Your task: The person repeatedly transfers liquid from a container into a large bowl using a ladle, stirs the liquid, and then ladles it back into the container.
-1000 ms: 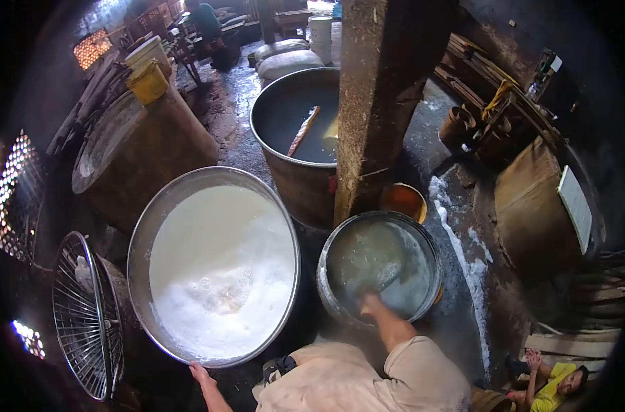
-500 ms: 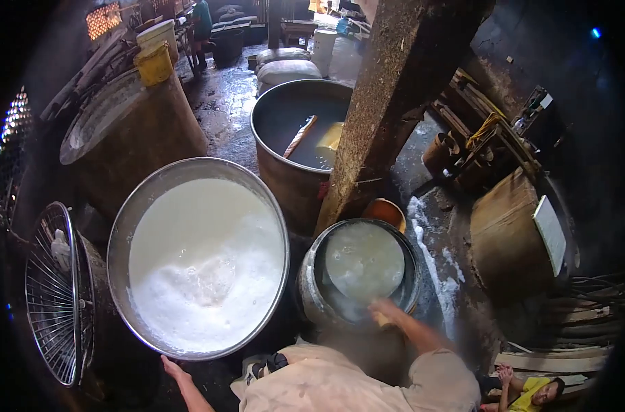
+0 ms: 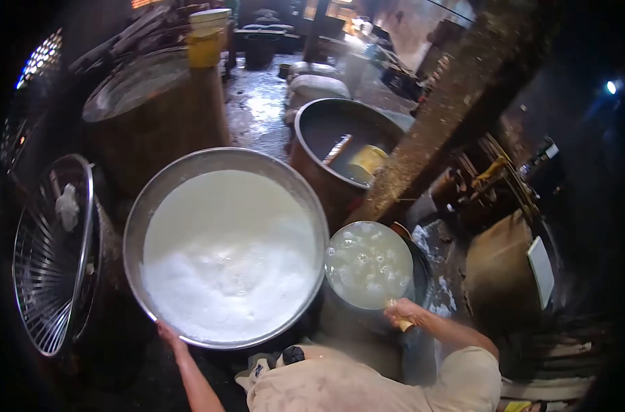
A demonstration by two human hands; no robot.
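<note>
A wide metal basin [image 3: 137, 206] holds white foamy liquid. At its lower left rim is my left hand [image 3: 169, 334], its fingers pressed to the rim. My right hand [image 3: 403, 313] is wrapped round the short handle of a round ladle [image 3: 369, 264], full of cloudy, bubbly liquid. The ladle is over the left side of a dark metal pot [image 3: 426, 278] and beside the basin's right rim. Part of the pot is hidden under the ladle and my arm.
A tall vat [image 3: 312, 161] with a yellow container [image 3: 369, 159] inside stands behind a slanting wooden post [image 3: 443, 130]. A wire rack [image 3: 48, 275] is at the left. Sacks [image 3: 319, 89] lie farther back. A barrel [image 3: 501, 264] stands at the right.
The ladle has risen from the pot and moved left to the basin's rim, with my right hand on its handle. The view has shifted. The seated person at lower right is mostly out of view.
</note>
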